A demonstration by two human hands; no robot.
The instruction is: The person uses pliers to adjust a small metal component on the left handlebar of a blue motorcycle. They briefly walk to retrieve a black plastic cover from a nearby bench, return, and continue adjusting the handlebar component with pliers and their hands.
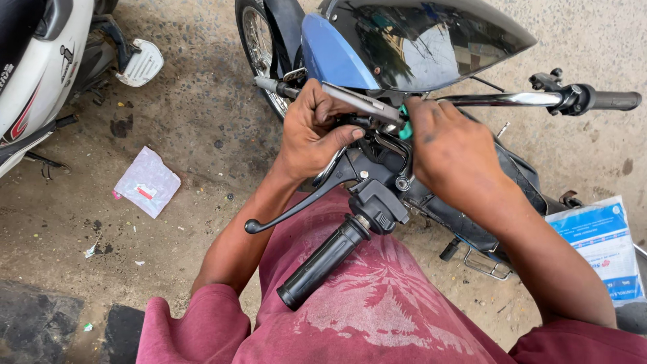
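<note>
My left hand [311, 131] is closed around a flat grey metal bar [364, 101] at the middle of a motorcycle's handlebar. My right hand [450, 154] is right beside it, gripping a green-handled tool [404, 128] of which only a sliver shows; its tip is hidden. Below the hands are the black switch housing [377, 202], the black left grip [322, 263] and the black lever [290, 212]. Above them sits the dark glossy windscreen [424, 40] with blue fairing [330, 50].
The chrome bar runs right to the other black grip [612, 100]. The front wheel [259, 47] stands on stained concrete. A white scooter [40, 67] is parked at the left. A pink-white wrapper [147, 182] lies on the ground, and a blue-white packet [600, 243] lies at the right.
</note>
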